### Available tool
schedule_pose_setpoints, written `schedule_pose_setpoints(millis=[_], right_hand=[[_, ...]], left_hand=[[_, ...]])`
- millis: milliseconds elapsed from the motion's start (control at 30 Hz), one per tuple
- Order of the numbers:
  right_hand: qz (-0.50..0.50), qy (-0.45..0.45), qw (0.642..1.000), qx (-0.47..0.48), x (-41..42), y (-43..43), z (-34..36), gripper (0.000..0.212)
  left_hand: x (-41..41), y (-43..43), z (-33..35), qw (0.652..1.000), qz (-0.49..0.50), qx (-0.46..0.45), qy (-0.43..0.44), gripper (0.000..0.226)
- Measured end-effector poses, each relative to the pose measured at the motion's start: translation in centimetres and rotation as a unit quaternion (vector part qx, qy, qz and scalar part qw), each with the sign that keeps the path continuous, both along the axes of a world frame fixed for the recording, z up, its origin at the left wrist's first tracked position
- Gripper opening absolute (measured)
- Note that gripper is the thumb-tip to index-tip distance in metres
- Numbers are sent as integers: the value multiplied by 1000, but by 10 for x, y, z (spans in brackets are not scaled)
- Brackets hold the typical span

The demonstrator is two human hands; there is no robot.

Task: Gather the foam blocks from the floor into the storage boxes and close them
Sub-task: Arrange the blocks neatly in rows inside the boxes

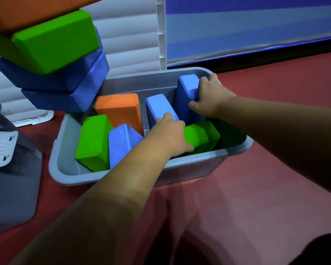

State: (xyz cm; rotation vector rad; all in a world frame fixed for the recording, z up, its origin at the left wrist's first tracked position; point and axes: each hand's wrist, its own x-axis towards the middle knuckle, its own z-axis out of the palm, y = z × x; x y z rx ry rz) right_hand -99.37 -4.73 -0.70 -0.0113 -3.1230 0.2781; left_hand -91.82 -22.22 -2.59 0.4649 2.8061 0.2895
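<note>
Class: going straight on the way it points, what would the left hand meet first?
The left hand, gripping the green block, would likely meet the middle blue block just beyond its knuckles.

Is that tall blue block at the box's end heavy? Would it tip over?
Probably light: the right hand grips the blue foam block alone. It stands on end, so a push could tip it, though the grey storage box wall beside it may stop it.

At least five blue blocks (161, 109), three green blocks (94, 142), two orange blocks (120, 109)
</note>
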Motion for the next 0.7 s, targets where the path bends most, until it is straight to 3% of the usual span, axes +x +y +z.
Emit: schedule_pose_setpoints(millis=[67, 200, 333, 433, 567, 700], right_hand=[[16, -1, 1000, 15, 2, -1, 0, 62], [18, -116, 990, 81, 4, 1, -8, 66], [0, -79, 995, 58, 5, 1, 3, 55], [-51, -102, 992, 62, 11, -1, 16, 67], [-150, -240, 949, -139, 24, -8, 19, 73], [-116, -245, 946, -181, 25, -9, 19, 68]], left_hand=[[2, 1, 0, 999, 17, 23, -17, 52], [9, 2, 0, 995, 69, 69, 4, 48], [17, 9, 4, 982, 154, 106, 15, 55], [18, 14, 6, 974, 190, 126, 13, 62], [19, 20, 5, 962, 227, 147, 24, 69], [18, 28, 5, 945, 272, 180, 41, 77]])
